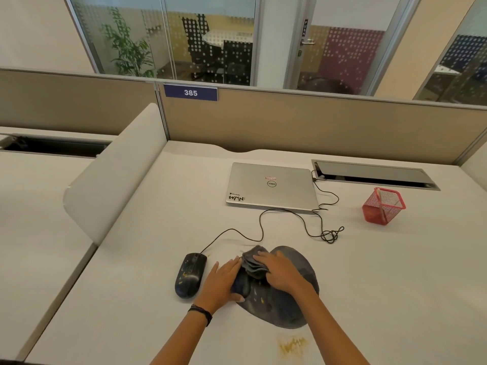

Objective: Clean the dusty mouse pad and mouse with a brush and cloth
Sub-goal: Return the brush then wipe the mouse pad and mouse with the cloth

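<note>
I see the left hand point(224, 280) flat, fingers straight, pinning the near-left edge of the dark mouse pad point(290, 309) to the desk point(369, 272), the right hand point(279, 272) pressing flat-fingered on the folded grey cloth point(253, 262) atop the pad, and the speckled black wired mouse point(189, 275) just left of the pad.

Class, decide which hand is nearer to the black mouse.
Left. The left hand lies just right of the mouse, at the edge of the mouse pad; the right hand presses the cloth farther right.
</note>
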